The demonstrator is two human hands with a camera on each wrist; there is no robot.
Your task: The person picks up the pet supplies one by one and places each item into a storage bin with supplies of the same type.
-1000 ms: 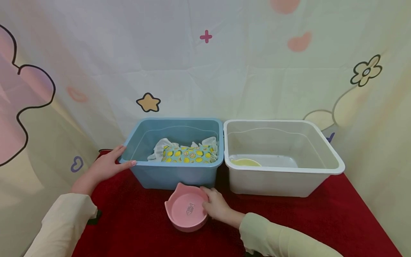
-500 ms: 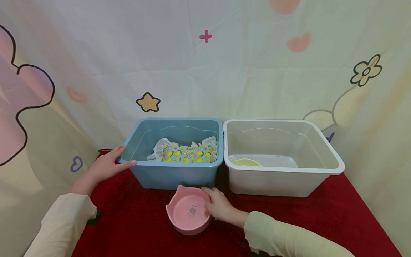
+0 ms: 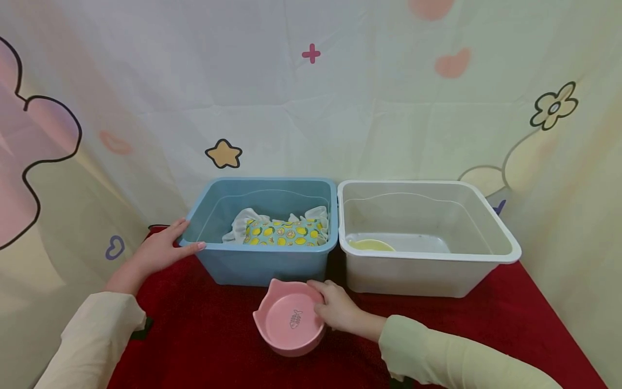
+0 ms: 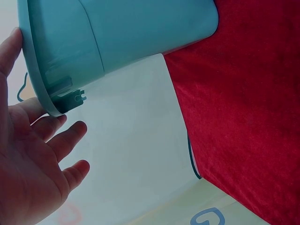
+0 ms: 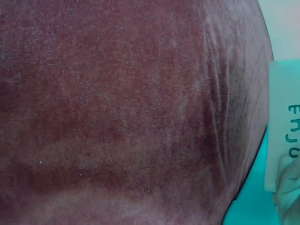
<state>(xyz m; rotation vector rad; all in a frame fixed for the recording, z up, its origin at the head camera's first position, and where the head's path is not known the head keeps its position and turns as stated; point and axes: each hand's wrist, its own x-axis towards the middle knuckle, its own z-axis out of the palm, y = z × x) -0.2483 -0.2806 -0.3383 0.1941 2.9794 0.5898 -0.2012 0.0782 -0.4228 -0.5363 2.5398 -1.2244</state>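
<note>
A pink bowl (image 3: 286, 322) with pointed cat-ear tips and a fishbone print inside is in front of the tubs in the head view. My right hand (image 3: 340, 308) grips its right rim. The right wrist view catches only part of that bowl (image 5: 281, 93), with letters on its outer side, and a bit of the hand (image 5: 288, 194). At the left, my left hand (image 3: 159, 247) touches the corner rim of a blue tub (image 3: 267, 266). Its fingers (image 4: 68, 140) are spread and fairly straight in the left wrist view. A lemon-print cushion (image 3: 282, 232) with white frills lies inside that tub.
A white tub (image 3: 408, 275) stands right beside the blue one, with a yellow-green round thing (image 3: 371, 245) partly hidden behind its near wall. Both sit on a red cloth (image 3: 204, 335). A patterned curtain (image 3: 340, 129) hangs close behind.
The pink bowl has shifted a little to the right with my right hand, turning slightly. My left hand has stayed at the blue tub's corner.
</note>
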